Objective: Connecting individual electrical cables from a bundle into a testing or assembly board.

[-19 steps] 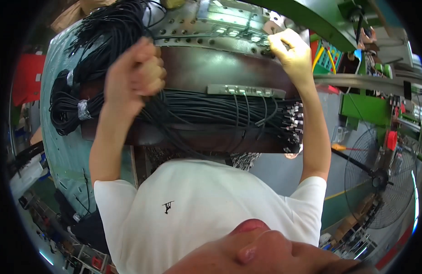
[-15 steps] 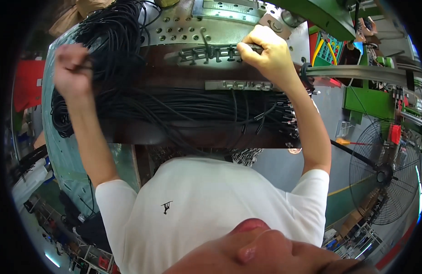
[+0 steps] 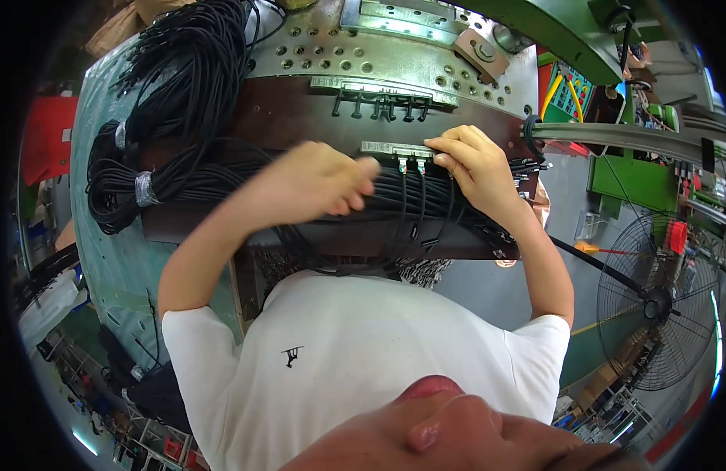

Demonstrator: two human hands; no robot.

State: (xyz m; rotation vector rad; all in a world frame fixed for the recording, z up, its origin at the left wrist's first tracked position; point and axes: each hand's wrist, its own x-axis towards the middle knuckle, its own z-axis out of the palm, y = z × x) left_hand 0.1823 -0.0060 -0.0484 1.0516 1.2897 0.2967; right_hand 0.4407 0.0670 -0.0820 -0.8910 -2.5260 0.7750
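A slotted metal fixture bar (image 3: 381,147) lies on the dark brown board (image 3: 280,129), with a couple of black cables (image 3: 410,196) seated by their small pale ends in its near side. My right hand (image 3: 479,171) closes thumb and fingers on the right part of this bar. My left hand (image 3: 316,184) hovers left of the bar, above the long bundle of black cables (image 3: 245,180); it is smeared by motion, so its grip is unclear. Farther back, a second metal fixture bar (image 3: 355,84) rests with a row of black moulded pieces (image 3: 390,104) along its near side.
Another heap of black cables (image 3: 190,55) fills the back left. Behind the board is a perforated metal plate (image 3: 324,51) with a brown block (image 3: 482,53). A green machine arm (image 3: 536,35) overhangs the back right; a black fan (image 3: 657,302) stands at right.
My right hand has let go of the rear fixture bar and come nearer, onto the front one. My left hand has swung from the far left toward the middle.
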